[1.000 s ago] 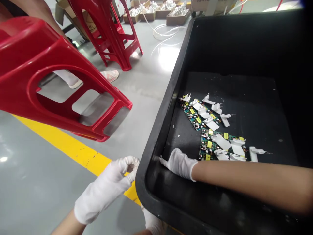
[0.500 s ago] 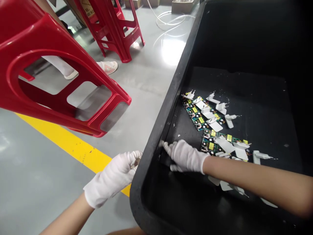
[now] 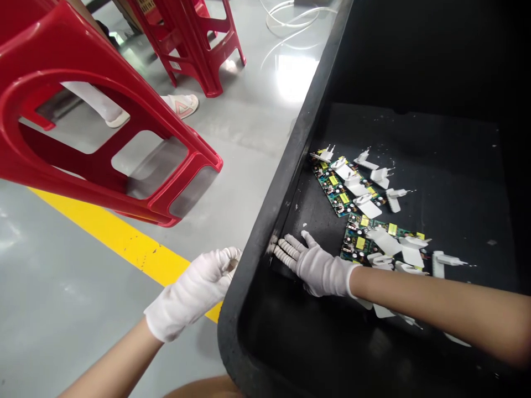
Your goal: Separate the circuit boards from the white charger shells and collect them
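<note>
My right hand (image 3: 319, 269), in a white glove, reaches into a large black plastic bin (image 3: 286, 171). Its fingers are stretched out and spread, tips near the bin's inner left wall. Also gloved, my left hand (image 3: 194, 290) is outside the bin with fingers curled at the rim's outer edge, which hides the fingertips. Green circuit boards (image 3: 360, 243) with yellow parts lie on the bin floor beyond my right hand. White plug pieces (image 3: 396, 198) with metal pins lie on and beside them; my right forearm covers some.
A red plastic stool (image 3: 166, 160) stands at the left, with another red stool (image 3: 199, 50) behind it. Another person's shoe (image 3: 185, 105) shows between them. White cable (image 3: 286, 22) lies coiled on the grey floor, and a yellow line (image 3: 124, 243) crosses it.
My right hand's fingers have gone from partly bent to spread out flat beside the wall. My left hand stays at the rim. The view has shifted slightly.
</note>
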Motion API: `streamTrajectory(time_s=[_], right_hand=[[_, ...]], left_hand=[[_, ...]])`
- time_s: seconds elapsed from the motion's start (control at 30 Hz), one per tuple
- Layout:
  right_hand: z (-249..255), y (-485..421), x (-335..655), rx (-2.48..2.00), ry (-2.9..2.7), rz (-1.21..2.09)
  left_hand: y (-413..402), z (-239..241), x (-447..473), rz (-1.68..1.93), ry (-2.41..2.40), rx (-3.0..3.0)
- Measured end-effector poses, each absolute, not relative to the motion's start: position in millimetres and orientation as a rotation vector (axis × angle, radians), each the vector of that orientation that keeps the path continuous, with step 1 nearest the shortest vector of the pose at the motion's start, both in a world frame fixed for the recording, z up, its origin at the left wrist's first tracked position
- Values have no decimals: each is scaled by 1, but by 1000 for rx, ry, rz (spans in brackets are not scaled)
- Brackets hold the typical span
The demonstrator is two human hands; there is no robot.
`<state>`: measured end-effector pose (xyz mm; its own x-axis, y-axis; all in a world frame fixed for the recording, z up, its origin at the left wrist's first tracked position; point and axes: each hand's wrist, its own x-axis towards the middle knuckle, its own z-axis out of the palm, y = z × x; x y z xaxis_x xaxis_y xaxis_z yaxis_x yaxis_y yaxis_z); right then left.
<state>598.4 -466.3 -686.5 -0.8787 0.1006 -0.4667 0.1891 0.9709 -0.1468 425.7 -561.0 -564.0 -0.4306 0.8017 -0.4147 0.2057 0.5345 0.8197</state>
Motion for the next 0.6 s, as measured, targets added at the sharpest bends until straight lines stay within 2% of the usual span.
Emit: streamTrajectory(time_s=[0.13,0.3,0.43,0.6], right_hand=[[-687,-466,601,125,2652,-253],[-677,-453,595,-244,2780,-174],[-677,-458,588,-331,2751,200],[-695,-486,588,-141,2634,637]], left_hand=[[-562,-569,425,865,1794,809],[-564,-568,423,788,1784,907],[-566,-568,417,684,1791,987],[-559,-567,415,567,1729,1075]])
